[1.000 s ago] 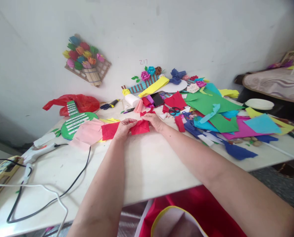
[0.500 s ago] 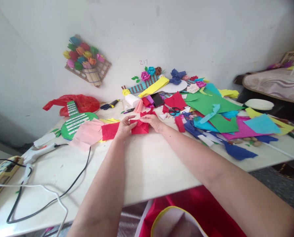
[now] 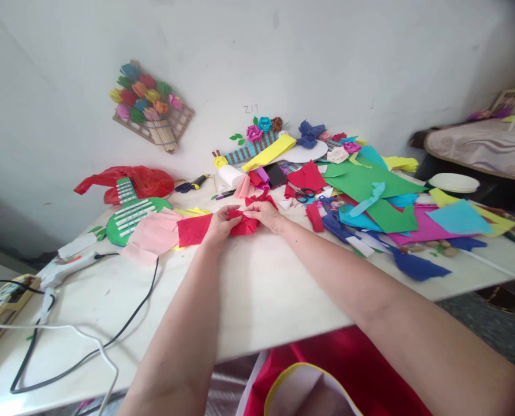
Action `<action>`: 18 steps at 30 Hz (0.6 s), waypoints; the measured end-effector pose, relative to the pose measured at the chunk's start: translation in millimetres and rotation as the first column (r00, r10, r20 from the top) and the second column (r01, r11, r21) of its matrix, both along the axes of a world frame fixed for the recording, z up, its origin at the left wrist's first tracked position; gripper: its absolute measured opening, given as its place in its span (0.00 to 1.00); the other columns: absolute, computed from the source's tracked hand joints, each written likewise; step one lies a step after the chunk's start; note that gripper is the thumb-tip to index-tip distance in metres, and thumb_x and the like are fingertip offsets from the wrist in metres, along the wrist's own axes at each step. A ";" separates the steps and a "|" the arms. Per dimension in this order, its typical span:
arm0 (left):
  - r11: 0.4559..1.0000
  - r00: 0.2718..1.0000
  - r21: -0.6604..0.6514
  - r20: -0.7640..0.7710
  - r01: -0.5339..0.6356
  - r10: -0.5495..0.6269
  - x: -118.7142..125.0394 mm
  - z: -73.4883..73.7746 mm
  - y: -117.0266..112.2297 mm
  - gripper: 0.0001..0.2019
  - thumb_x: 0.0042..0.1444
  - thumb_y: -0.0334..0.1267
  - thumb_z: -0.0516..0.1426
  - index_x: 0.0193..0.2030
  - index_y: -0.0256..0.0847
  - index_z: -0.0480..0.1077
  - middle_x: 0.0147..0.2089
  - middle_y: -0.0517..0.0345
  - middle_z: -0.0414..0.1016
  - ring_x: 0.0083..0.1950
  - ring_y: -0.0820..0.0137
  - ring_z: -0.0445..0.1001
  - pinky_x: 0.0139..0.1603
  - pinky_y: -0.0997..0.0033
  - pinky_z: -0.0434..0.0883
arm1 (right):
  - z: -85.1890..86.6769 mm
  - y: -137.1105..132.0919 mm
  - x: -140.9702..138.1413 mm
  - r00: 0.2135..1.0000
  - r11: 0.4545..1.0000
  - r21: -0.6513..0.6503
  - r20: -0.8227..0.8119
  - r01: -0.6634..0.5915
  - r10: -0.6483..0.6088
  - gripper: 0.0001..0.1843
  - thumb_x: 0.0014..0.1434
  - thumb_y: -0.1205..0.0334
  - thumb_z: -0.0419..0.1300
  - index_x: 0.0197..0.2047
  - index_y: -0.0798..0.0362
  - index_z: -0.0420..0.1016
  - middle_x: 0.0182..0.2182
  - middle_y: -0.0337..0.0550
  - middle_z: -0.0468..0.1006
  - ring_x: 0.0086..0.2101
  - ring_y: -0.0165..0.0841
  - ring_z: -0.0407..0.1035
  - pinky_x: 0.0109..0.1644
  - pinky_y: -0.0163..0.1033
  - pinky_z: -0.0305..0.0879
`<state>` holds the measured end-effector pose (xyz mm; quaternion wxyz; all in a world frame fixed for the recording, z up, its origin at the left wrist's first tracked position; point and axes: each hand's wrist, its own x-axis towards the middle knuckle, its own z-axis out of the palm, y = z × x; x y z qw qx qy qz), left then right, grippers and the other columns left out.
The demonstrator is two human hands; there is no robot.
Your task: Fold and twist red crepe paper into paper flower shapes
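Observation:
Between my two hands is a small piece of red crepe paper [image 3: 245, 226], raised a little over the white table. My left hand [image 3: 221, 224] pinches its left side with thumb and fingers. At its upper edge, the fingertips of my right hand [image 3: 264, 216] are closed on the paper, close to the left fingertips. A flat red paper strip [image 3: 192, 230] lies just left of my left hand, over pale pink paper [image 3: 151, 234]. Behind my right hand sits more crumpled red paper [image 3: 261, 197].
Black-handled scissors [image 3: 304, 195] rest on red paper right of my hands. Coloured paper sheets [image 3: 370, 179] cover the table's right side. A hot glue gun [image 3: 69, 270] with cords lies at left, near a green guitar-shaped cutout [image 3: 134, 214]. A red plastic bag [image 3: 149, 182] is behind it.
My right hand has moved slightly left, so both hands' fingertips are nearer each other. The red paper between them has shifted and looks more folded.

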<state>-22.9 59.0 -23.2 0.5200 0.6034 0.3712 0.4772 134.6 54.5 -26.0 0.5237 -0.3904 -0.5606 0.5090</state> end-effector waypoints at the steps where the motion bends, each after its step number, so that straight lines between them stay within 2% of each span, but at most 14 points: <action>1: 1.000 1.000 0.010 -0.016 -0.008 0.008 -0.4 -0.5 0.6 0.27 0.35 0.38 0.66 0.45 0.35 0.67 0.26 0.60 0.74 0.29 0.71 0.73 0.33 0.72 0.69 | -1.2 0.9 0.0 0.999 1.000 0.015 0.034 0.005 -0.005 0.08 0.43 0.62 0.61 0.27 0.58 0.72 0.21 0.36 0.71 0.24 0.26 0.63 0.30 0.33 0.58; 9: 0.999 0.994 0.040 -0.108 -0.010 0.015 -3.2 -3.4 3.9 0.25 0.37 0.38 0.66 0.45 0.36 0.68 0.25 0.60 0.73 0.27 0.72 0.72 0.30 0.73 0.68 | -5.6 4.9 1.6 0.959 0.991 0.112 0.264 0.070 -0.098 0.12 0.44 0.55 0.60 0.24 0.57 0.71 0.21 0.36 0.68 0.25 0.27 0.61 0.30 0.33 0.55; 18: 1.000 0.999 0.017 -0.047 -0.016 0.016 -3.0 -3.9 4.8 0.26 0.36 0.38 0.66 0.45 0.36 0.67 0.27 0.58 0.74 0.28 0.71 0.73 0.34 0.69 0.70 | -6.5 6.8 1.8 0.970 0.991 0.087 0.212 0.104 -0.120 0.11 0.44 0.56 0.59 0.20 0.55 0.66 0.17 0.33 0.64 0.22 0.26 0.57 0.27 0.33 0.52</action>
